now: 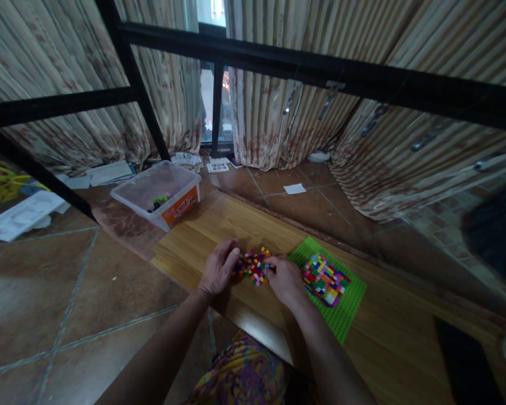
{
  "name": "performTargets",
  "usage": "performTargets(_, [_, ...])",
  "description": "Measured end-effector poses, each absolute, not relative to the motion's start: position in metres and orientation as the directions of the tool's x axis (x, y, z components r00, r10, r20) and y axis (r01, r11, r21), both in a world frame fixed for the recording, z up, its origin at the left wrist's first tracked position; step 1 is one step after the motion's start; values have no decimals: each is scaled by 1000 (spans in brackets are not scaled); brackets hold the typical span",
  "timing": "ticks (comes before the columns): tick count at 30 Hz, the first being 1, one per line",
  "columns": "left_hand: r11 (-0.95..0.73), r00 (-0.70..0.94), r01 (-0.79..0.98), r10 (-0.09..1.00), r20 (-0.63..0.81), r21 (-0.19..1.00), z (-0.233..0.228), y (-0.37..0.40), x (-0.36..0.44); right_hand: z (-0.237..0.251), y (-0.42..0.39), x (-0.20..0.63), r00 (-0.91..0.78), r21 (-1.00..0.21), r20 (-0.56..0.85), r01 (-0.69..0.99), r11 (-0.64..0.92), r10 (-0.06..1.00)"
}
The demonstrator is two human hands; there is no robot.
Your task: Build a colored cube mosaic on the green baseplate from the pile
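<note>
A loose pile of small colourful toy bricks (253, 266) lies on the wooden bench top between my two hands. Along the pile's left side rests my left hand (220, 268), cupped, with its thumb apart from the fingers and nothing held. My right hand (285, 277) reaches the pile's right edge, thumb and fingertips pinched together; what is between them is too small to make out. Just right of that hand lies a green studded baseplate (349, 315), tilted relative to me. A dense multicoloured block of bricks (325, 278) is built on it.
A clear plastic bin (156, 188) with an orange label and a few dark and green pieces stands at the bench's far left end. A dark flat object (466, 360) lies at the right. Beyond the bench are a black metal frame (278, 55), curtains, and papers on the tiled floor.
</note>
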State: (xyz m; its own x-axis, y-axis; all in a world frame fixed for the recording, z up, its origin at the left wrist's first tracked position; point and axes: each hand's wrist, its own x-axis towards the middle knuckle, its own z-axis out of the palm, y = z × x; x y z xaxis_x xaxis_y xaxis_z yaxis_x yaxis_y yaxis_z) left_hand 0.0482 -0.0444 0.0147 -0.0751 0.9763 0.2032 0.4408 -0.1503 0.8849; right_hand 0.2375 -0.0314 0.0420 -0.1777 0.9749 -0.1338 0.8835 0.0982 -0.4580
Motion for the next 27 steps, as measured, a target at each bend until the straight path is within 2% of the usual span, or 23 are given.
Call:
performTargets(7, [-125, -87, 432, 980, 179, 893, 14, -44, 48, 44, -28, 235, -99, -470, -190, 883, -2, 977])
performTargets(12, [-115, -87, 423, 982, 166, 899, 12, -42, 47, 40, -31, 232, -40, -513, -84, 858, -9, 996])
performTargets(15, [-109, -93, 425, 982, 164, 899, 10, -42, 46, 44, -43, 231, -5, -625, 14, 780, 13, 1000])
performTargets(18, [-110, -94, 426, 982, 165, 898, 8, -41, 45, 51, -67, 236, -1, -773, 137, 625, 108, 991])
performTargets(20, [-107, -94, 435, 982, 163, 894, 6, -40, 44, 53, -89, 246, -21, -827, 193, 535, 174, 981])
performTargets(22, [-97, -101, 442, 982, 157, 892, 5, -39, 44, 51, -110, 260, -7, -839, 198, 515, 173, 980])
performTargets(27, [-92, -106, 461, 982, 158, 882, 7, -38, 45, 41, -142, 304, 190, -773, 193, 634, 29, 963])
